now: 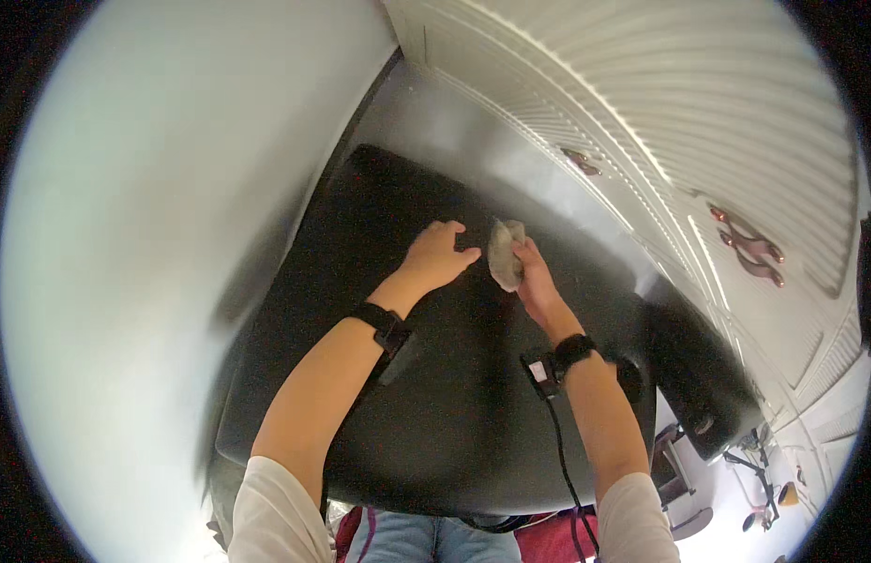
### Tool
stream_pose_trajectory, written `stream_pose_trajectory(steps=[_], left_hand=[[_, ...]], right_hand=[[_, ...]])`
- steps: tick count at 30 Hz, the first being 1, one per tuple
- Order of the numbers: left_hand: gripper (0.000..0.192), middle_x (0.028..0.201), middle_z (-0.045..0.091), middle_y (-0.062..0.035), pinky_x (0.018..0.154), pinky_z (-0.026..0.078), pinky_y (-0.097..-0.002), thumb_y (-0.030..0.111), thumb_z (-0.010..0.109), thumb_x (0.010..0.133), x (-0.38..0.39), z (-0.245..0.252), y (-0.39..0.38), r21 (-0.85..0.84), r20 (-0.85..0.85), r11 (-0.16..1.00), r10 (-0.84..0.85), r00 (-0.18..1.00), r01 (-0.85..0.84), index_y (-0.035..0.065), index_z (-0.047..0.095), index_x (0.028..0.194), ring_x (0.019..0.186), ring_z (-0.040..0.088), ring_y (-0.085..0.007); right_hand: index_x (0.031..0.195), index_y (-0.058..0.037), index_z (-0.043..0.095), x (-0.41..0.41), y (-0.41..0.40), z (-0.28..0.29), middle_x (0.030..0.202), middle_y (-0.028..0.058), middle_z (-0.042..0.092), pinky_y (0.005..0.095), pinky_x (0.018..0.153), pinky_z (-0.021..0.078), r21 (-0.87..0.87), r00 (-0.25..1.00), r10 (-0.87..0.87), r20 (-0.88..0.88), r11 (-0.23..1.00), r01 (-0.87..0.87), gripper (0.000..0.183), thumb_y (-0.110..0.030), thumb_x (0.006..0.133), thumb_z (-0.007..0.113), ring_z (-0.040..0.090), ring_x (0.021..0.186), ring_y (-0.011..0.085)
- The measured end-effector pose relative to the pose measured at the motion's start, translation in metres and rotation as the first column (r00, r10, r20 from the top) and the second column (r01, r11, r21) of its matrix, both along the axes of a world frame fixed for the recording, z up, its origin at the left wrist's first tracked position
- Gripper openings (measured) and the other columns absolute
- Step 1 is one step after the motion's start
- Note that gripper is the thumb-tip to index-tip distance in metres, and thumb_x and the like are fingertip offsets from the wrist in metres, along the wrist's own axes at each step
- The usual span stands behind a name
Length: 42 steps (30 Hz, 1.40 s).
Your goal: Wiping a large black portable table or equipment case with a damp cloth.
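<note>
My right hand (537,278) grips a crumpled, pale greyish cloth (505,257), its thumb lying over the near side. To its left, my left hand (439,255) holds nothing. Its thumb and fingers are spread apart towards the cloth without touching it. Both hands are over a broad, black padded surface (442,436) with rounded corners. The cloth's far side and some of my right fingers are hidden.
Black straps with small devices circle my left wrist (386,327) and right wrist (572,352); a black cable (563,457) hangs from the right one. A pale wall (140,211) borders the left. White louvred doors (724,127) with copper-coloured handles (748,246) stand right.
</note>
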<state>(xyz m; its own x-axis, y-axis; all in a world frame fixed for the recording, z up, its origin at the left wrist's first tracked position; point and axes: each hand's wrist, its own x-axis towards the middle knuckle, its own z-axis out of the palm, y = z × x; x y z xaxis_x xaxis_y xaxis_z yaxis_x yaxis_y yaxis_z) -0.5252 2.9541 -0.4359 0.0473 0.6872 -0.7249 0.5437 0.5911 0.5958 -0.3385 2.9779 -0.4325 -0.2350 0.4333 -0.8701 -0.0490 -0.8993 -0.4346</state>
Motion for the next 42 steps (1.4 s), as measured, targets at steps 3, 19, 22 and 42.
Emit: stream_pose_trajectory(steps=[3, 19, 22, 42], left_hand=[[0.059, 0.118, 0.054, -0.0206, 0.09, 0.043, -0.0345, 0.043, 0.062, 0.079, 0.0, -0.006, -0.002, -0.057, 0.086, 0.997, 0.054, 0.995, -0.049, 0.0017, 0.051, 0.119, 0.109, 0.053, -0.0294], [0.061, 0.097, 0.063, -0.0161, 0.079, 0.048, -0.0368, 0.046, 0.073, 0.061, -0.001, -0.004, 0.02, -0.016, 0.072, 0.998, -0.066, 0.995, 0.068, 0.0084, 0.06, 0.107, 0.09, 0.061, -0.03], [0.04, 0.089, 0.062, -0.0112, 0.072, 0.048, -0.0309, 0.022, 0.075, 0.062, -0.017, -0.012, 0.018, -0.048, 0.172, 0.994, 0.101, 0.98, -0.094, 0.0095, 0.065, 0.099, 0.08, 0.06, -0.0217], [0.044, 0.093, 0.062, -0.0047, 0.077, 0.044, -0.0265, 0.03, 0.074, 0.073, -0.005, 0.001, 0.027, -0.128, 0.582, 0.886, 0.431, 0.69, -0.445, 0.0014, 0.061, 0.104, 0.086, 0.056, -0.014]], right_hand=[[0.114, -0.007, 0.049, -0.004, -0.004, -0.011, 0.104, 0.0026, 0.055, 0.0258, 0.08, 0.0393, 0.017, 0.975, 0.089, 0.205, 0.995, -0.094, 0.032, -0.027, 0.089, 0.052, 0.051, 0.093, 0.0128], [0.112, -0.0062, 0.048, -0.015, -0.003, -0.001, 0.103, 0.0056, 0.056, 0.0289, 0.084, 0.0408, 0.011, 0.994, -0.07, 0.086, 0.998, 0.069, 0.028, -0.013, 0.085, 0.049, 0.053, 0.095, 0.0161], [0.114, -0.0076, 0.046, -0.004, 0.004, -0.019, 0.105, 0.0069, 0.056, 0.032, 0.077, 0.0483, -0.031, 0.986, -0.161, 0.042, 0.986, 0.162, 0.027, -0.009, 0.087, 0.047, 0.057, 0.093, 0.0191], [0.113, -0.0042, 0.05, -0.021, 0.03, 0.019, 0.106, 0.0062, 0.057, 0.0315, 0.085, 0.0446, 0.094, 0.951, -0.306, -0.035, 0.947, 0.308, 0.031, -0.018, 0.087, 0.06, 0.056, 0.095, 0.0177]])
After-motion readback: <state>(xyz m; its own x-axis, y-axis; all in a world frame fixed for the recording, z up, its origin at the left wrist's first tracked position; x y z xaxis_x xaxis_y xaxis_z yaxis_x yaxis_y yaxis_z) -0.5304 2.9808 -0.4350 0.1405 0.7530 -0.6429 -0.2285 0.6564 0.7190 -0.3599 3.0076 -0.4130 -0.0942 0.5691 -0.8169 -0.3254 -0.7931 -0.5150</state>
